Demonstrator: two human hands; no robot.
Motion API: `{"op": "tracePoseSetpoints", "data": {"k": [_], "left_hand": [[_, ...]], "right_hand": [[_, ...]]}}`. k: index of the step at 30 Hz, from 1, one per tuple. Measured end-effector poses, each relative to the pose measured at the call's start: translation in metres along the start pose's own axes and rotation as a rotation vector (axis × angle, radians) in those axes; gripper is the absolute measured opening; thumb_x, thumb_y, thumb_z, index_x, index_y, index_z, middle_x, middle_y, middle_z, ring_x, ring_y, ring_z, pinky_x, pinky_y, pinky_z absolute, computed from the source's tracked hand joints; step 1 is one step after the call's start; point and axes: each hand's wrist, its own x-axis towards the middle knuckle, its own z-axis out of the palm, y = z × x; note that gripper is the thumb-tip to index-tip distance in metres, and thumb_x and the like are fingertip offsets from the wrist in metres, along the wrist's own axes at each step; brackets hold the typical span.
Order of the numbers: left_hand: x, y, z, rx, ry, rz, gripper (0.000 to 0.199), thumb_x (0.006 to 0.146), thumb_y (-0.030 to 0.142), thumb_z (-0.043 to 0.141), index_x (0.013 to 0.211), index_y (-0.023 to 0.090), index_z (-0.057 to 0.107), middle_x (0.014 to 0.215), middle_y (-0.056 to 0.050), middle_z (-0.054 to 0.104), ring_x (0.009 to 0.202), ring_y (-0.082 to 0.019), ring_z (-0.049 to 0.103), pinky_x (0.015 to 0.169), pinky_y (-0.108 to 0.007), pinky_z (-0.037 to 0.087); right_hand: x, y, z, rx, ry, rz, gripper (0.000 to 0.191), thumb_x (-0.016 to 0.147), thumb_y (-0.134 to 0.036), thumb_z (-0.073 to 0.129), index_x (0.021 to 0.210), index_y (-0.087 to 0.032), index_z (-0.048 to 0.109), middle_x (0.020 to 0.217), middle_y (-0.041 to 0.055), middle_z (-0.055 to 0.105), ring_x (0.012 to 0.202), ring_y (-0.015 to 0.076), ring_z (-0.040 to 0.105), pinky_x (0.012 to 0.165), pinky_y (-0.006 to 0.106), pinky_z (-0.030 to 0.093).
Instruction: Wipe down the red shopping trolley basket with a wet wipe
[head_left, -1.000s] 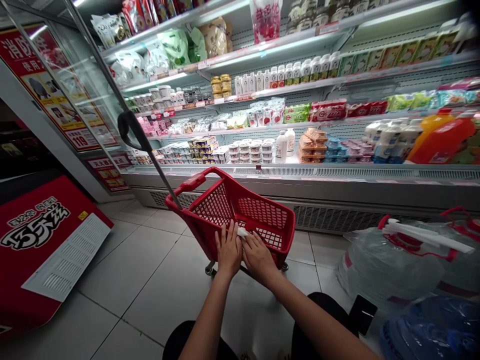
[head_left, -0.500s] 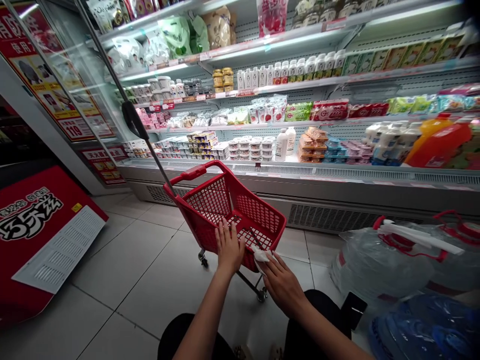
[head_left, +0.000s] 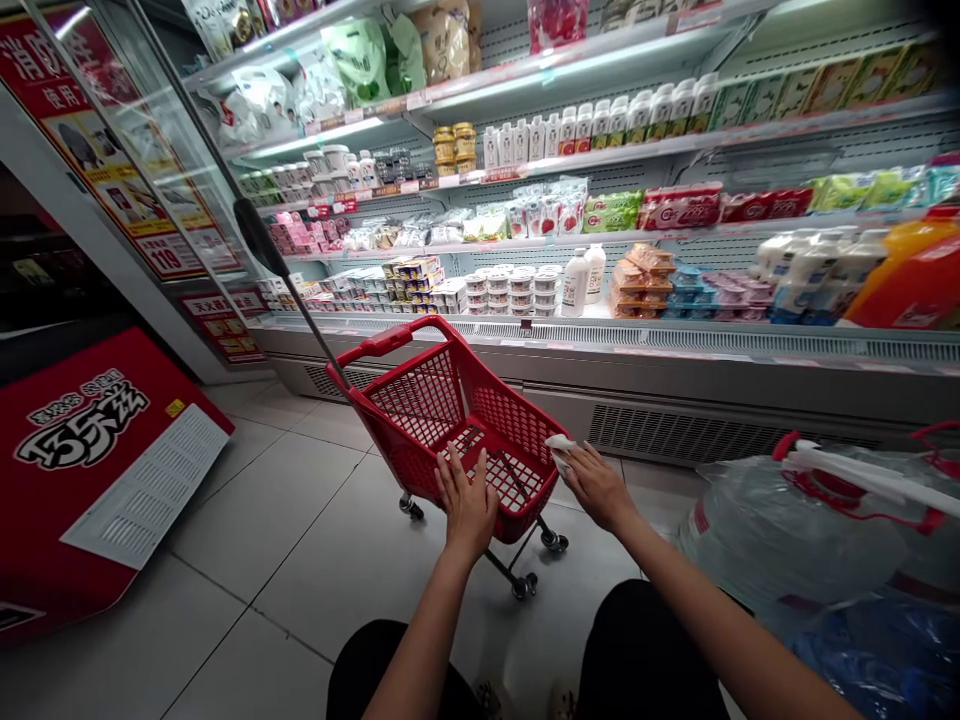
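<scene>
Right grip: the right hand (head_left: 596, 485) lay palm down at the basket's three o'clock, fingers close together over the white wipe; its thumb was hidden, so whether it pinched could not be told.
Wipe: the white wipe (head_left: 559, 444) was crumpled, partly under the right fingertips, at the red basket's rim.
Left grip: the left hand (head_left: 469, 505) was open at six o'clock – fingers spread, palm down, over the near rim.
Basket: the red basket (head_left: 517, 527) had lattice walls and a slotted floor, and sat on a wheeled frame between the person and the chiller.
Wheels: the casters (head_left: 523, 585) stood on the pale floor tiles (head_left: 300, 510), at seven, five and four o'clock from the basket.
Pole: the metal pole (head_left: 311, 325) slanted from the basket's ten o'clock, with a black handle (head_left: 259, 237) partway up.
Knees: dark-clad knees (head_left: 645, 650) showed at five and seven o'clock.
Jugs: clear water jugs (head_left: 780, 530) with red and white handles stood toward four o'clock.
Chiller: the lit chiller (head_left: 750, 400) spanned twelve o'clock, carrying stacked tubs (head_left: 499, 292), white bottles (head_left: 575, 285) and, toward two, an orange bottle (head_left: 911, 280).
Left side: a red cabinet (head_left: 67, 500) stood near nine o'clock – a red-and-yellow poster (head_left: 112, 170) hung at ten.
</scene>
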Motion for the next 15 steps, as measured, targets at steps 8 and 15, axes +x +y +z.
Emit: {"op": "tracePoseSetpoints", "data": {"k": [8, 15], "left_hand": [[0.002, -0.01, -0.012, 0.041, -0.016, 0.038, 0.078, 0.09, 0.01, 0.052, 0.161, 0.035, 0.031, 0.174, -0.002, -0.012, 0.158, -0.041, -0.009, 0.123, -0.069, 0.02], [-0.007, -0.033, -0.026, 0.029, -0.048, 0.084, 0.071, 0.095, 0.011, 0.047, 0.16, 0.036, 0.034, 0.174, -0.001, -0.014, 0.159, -0.04, -0.007, 0.124, -0.067, 0.021]], "right_hand": [[-0.032, -0.113, -0.01, 0.168, 0.003, -0.125, 0.055, 0.098, -0.015, 0.044, 0.152, -0.02, 0.051, 0.149, 0.0083, 0.059, 0.143, 0.0245, 0.049, 0.121, 0.05, 0.042], [-0.021, -0.104, -0.023, 0.242, -0.084, -0.315, 0.066, 0.094, -0.011, 0.045, 0.158, -0.025, 0.041, 0.144, 0.0044, 0.064, 0.134, 0.0205, 0.058, 0.125, 0.05, 0.035]]}}
